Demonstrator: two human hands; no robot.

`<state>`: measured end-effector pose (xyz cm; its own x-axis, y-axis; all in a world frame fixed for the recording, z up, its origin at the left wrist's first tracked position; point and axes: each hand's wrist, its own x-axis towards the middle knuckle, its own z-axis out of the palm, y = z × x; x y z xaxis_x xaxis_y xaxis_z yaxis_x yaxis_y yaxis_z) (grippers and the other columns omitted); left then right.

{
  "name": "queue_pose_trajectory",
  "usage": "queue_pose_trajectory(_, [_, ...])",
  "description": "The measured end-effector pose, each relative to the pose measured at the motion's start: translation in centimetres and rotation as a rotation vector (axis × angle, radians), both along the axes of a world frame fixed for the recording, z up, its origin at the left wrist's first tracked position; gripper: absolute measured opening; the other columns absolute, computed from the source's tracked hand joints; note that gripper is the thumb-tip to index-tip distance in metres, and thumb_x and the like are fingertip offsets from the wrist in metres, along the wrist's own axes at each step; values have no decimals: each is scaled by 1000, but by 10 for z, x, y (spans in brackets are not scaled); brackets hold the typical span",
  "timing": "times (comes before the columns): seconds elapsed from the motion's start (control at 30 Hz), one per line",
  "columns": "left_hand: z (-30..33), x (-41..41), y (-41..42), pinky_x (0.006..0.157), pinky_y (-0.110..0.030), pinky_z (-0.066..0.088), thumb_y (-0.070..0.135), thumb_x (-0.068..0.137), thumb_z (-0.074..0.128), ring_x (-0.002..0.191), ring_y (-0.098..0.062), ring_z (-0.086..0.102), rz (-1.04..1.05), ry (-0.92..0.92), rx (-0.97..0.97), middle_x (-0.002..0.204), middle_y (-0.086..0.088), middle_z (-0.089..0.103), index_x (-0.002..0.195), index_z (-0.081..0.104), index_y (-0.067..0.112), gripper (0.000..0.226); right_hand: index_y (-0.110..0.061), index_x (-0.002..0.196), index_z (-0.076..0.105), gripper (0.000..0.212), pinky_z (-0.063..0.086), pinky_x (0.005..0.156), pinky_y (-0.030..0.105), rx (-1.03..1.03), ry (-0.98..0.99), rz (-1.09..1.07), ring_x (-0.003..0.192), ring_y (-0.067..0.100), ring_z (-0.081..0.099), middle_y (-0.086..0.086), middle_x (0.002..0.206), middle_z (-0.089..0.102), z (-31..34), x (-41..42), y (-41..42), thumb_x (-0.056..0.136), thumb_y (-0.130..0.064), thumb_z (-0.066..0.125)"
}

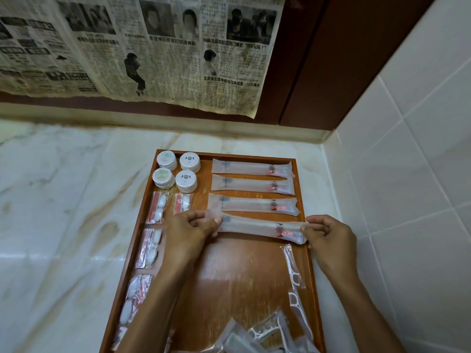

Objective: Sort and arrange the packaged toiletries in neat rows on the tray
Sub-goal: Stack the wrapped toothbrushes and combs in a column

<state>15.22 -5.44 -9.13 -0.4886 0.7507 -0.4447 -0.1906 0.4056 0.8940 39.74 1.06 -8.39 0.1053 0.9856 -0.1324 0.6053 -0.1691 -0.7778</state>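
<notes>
A brown wooden tray (249, 271) lies on a marble counter. Both hands hold one long clear toothbrush packet (257, 228) crosswise over the tray: my left hand (191, 225) pinches its left end, my right hand (328, 233) its right end. Three like packets (252, 186) lie in a row behind it. Round white soap packs (177, 171) stand in stacks at the tray's far left corner. Small red-and-white sachets (158, 207) run down the left side. Razor packets (293, 268) lie along the right edge.
A loose heap of clear packets (257, 337) sits at the tray's near end. A newspaper sheet (142, 49) hangs on the dark wall behind. White tiles (413, 174) close in the right side. The marble counter (63, 212) spreads to the left.
</notes>
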Motion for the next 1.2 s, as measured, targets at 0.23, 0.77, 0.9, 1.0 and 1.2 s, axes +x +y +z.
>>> queue_pose_trajectory(0.23, [-4,6,6,62,-34,57,16,75,80,55,-14,67,-103,330,-72,70,-2,72,98,71,12,25,-10,99,68,16,42,59,10,136,-224,132,72,5,56,-5,84,63,-4,-10,11,85,-16,70])
queue_pose_trajectory(0.77, [-7,15,14,63,-26,36,43,85,61,89,-21,62,-190,945,-241,100,-1,68,104,64,21,29,-12,106,67,30,56,75,32,141,-416,209,84,18,65,8,101,67,-18,-9,15,82,-31,70])
queue_pose_trajectory(0.9, [-11,12,14,64,-28,41,47,83,60,90,-23,61,-212,979,-244,101,-2,66,106,62,20,35,-12,106,67,30,57,75,34,142,-415,204,86,19,65,9,101,67,-18,-10,16,82,-30,71])
queue_pose_trajectory(1.0, [-10,11,13,65,-29,40,49,83,61,92,-24,61,-221,965,-238,104,-3,66,108,60,20,38,-12,106,67,29,57,74,33,148,-426,207,86,19,64,9,101,66,-20,-10,15,83,-30,70])
queue_pose_trajectory(1.2, [-12,8,18,69,-29,41,42,82,62,100,-25,61,-291,908,-210,112,-3,65,116,55,22,40,-12,107,67,31,55,73,32,151,-437,206,87,19,64,10,101,66,-20,-10,13,84,-32,68])
